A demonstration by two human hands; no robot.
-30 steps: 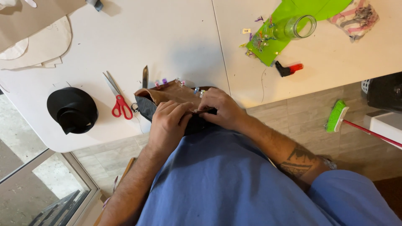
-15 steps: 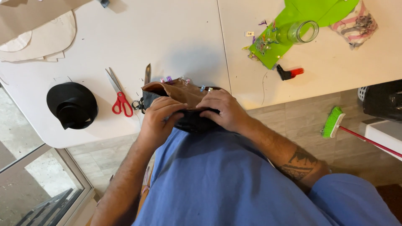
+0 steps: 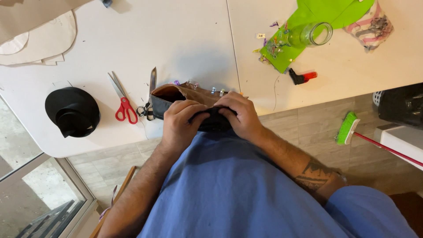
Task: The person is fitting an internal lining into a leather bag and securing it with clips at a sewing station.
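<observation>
Red scissors [image 3: 123, 105] and a black tape roll [image 3: 72, 111] lie left of the work on the white table [image 3: 185, 44]; a jar [image 3: 310, 35] on green paper [image 3: 304, 26] and a small red-and-black tool [image 3: 302, 77] sit to the right, well apart. The bag [image 3: 176, 94], brown with a dark edge and small clips along its far side, lies at the table's near edge, long axis left to right, open end leftward. The left hand [image 3: 180, 123] and right hand [image 3: 240, 117] both pinch its near dark edge, fingers curled and hiding most of it.

A home craft or sewing corner, judging by the white folding table [image 3: 185, 39] strewn with red-handled scissors [image 3: 122, 102], cut beige fabric pattern pieces [image 3: 39, 37], a black strap roll [image 3: 72, 111] and a clear glass jar [image 3: 310, 35], above tiled flooring [image 3: 304, 128] with a green-bristled broom [image 3: 348, 128].
</observation>
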